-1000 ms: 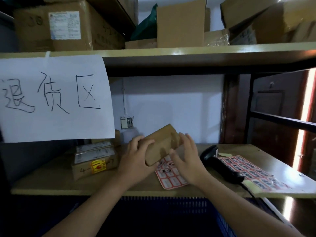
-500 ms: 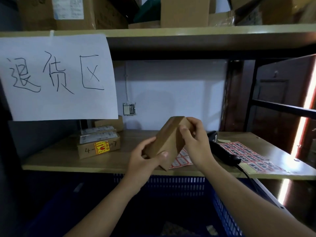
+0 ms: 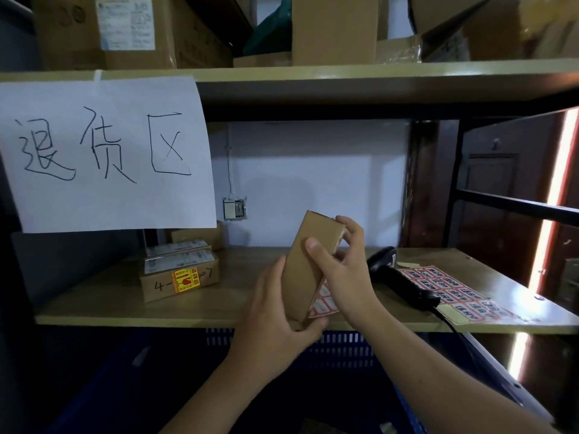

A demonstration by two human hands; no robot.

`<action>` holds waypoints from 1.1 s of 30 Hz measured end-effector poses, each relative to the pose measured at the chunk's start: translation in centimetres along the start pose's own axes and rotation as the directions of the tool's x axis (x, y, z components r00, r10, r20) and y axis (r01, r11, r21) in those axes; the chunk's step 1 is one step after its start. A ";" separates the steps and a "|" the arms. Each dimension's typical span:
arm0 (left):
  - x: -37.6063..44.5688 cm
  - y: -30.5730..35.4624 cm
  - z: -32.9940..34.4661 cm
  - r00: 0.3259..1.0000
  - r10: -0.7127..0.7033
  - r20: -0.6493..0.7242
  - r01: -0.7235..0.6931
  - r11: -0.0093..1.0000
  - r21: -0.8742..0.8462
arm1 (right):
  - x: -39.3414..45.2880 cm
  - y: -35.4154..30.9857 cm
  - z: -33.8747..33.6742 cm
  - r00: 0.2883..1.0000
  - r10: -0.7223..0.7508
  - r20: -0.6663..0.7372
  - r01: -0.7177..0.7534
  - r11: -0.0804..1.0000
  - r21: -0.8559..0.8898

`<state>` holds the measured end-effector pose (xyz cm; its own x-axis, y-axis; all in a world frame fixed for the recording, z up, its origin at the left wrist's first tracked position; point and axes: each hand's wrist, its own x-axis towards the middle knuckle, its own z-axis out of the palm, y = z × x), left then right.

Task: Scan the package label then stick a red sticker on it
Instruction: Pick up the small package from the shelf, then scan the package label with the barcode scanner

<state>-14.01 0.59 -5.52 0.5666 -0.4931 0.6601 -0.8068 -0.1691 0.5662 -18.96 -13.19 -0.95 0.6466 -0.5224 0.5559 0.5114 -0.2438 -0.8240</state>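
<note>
Box (image 3: 308,264) now upright, label unseen.

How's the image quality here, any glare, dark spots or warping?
Head view: overexposed light strip down the right edge; blue crate below the shelf sinks into shadow; wide-angle lens bows the shelves; the held box and paper sign stay legible.
</note>
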 end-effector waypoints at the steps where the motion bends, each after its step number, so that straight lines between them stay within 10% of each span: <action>1: -0.1 0.1 0.2 0.999 0.028 -0.040 -0.025 0.997 0.075 | -0.1 0.0 0.3 1.000 -0.014 -0.014 0.014 1.000 -0.004; 8: 0.5 -0.2 -0.2 0.986 -0.078 -0.144 0.062 0.992 -0.107 | -0.5 0.1 0.9 1.000 0.005 -0.010 -0.006 0.999 -0.051; 13: 1.2 0.4 -1.7 0.954 -0.277 0.114 0.283 0.706 -0.649 | -1.2 0.2 0.2 0.990 0.130 0.045 -0.131 0.991 0.019; 17: 1.0 0.7 -2.5 0.946 -0.238 0.219 0.319 0.571 -0.756 | -1.4 -0.1 0.2 0.975 0.212 0.066 -0.220 0.963 0.156; 23: 0.3 0.3 -2.5 0.988 -0.050 -0.147 0.031 0.991 -0.132 | -1.4 0.3 0.0 0.957 0.289 0.031 -0.286 0.914 0.287; 27: -0.3 -0.1 -1.3 0.949 0.282 -0.141 -0.235 0.932 0.277 | -1.8 0.1 0.6 0.949 0.315 0.016 -0.297 0.876 0.381; 33: -0.2 -0.7 -0.7 0.923 0.352 -0.156 -0.251 0.857 0.450 | -2.3 0.5 0.8 0.944 0.330 0.016 -0.309 0.866 0.393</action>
<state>-13.47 1.38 -5.72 0.2648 -0.3814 0.8857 -0.9089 -0.4055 0.0972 -19.68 -11.44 -2.57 0.7878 -0.5608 0.2545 0.4653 0.2713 -0.8425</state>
